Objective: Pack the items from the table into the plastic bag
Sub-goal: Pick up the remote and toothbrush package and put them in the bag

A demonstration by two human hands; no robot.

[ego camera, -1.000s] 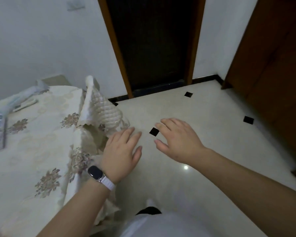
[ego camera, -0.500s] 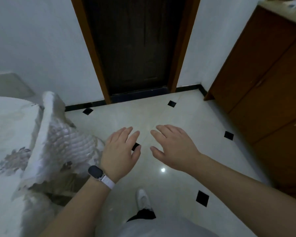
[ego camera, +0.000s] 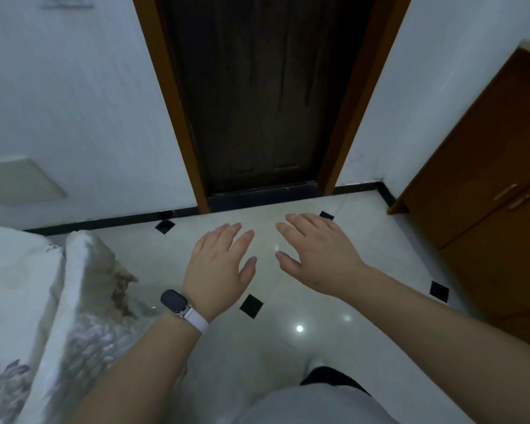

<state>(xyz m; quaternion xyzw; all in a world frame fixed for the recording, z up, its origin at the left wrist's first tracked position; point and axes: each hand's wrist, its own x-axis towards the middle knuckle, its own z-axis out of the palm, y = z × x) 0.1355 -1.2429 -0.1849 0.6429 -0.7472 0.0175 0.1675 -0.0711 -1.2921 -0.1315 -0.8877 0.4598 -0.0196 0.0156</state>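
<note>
Both hands were out in front, palms down, above the floor (ego camera: 288, 356), holding nothing. The L hand (ego camera: 217, 267) had its fingers straight & close together, thumb a bit out to the side. A dark watch (ego camera: 174, 301) on a white strap sat on that wrist. The R hand (ego camera: 318, 255) was just beside it, fingers straight & slightly fanned, thumb pointing toward the L hand. The two were near but not touching (a narrow strip of tile showed between them).

The table (ego camera: 9, 301) lay at lower left, covered w/ a pale flowered cloth. Its quilted corner flap (ego camera: 83, 286) was turned up on the side nearest the L forearm. Where the plastic bag & the items were, can't tell from this view.

The floor was glossy pale tile w/ small black diamond insets (ego camera: 251, 306), one just below the L hand. Straight ahead stood a dark door (ego camera: 263, 96) in an orange-brown frame, w/ white wall (ego camera: 74, 102) on either side. A brown wooden cabinet (ego camera: 487, 224) stood at the right. A white shoe tip (ego camera: 314, 365) showed at bottom centre.
</note>
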